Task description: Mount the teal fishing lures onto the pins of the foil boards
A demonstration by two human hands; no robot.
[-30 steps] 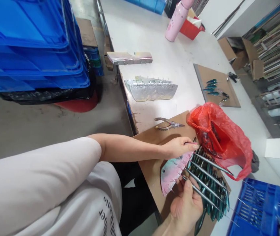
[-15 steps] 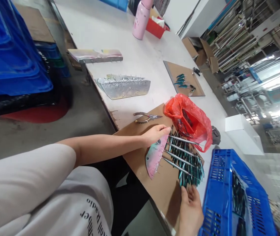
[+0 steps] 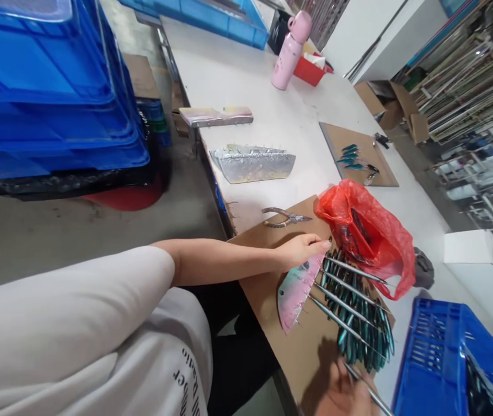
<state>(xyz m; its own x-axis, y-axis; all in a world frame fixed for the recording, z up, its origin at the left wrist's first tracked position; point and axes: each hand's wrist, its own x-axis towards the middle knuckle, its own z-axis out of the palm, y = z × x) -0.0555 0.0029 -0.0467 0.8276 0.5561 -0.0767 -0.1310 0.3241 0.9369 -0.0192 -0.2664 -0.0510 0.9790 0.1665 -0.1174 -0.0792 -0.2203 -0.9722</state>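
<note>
My left hand (image 3: 302,253) is closed on the upper end of a pink and green curved board (image 3: 299,292) with small pins along its edge. Several slim silver fishing lure bodies (image 3: 345,303) stick out from that edge, above a pile of dark teal lures (image 3: 370,352) on brown cardboard (image 3: 268,292). At the bottom, my right hand (image 3: 345,393) grips one slim silver lure body (image 3: 374,394) between thumb and fingers, just below the pile. A pair of pliers (image 3: 287,218) lies beyond my left hand.
An open red plastic bag (image 3: 370,231) borders the pile. To the right stand a blue crate (image 3: 432,346) and a white box (image 3: 475,266). Farther up the table are a silver pinned board (image 3: 257,166), another board (image 3: 216,117), cardboard with teal lures (image 3: 350,159) and a pink bottle (image 3: 290,55).
The view has shifted, so the table sits lower and farther right. My right hand has come away from the pile's lower end and now shows a silver lure body in its fingers.
</note>
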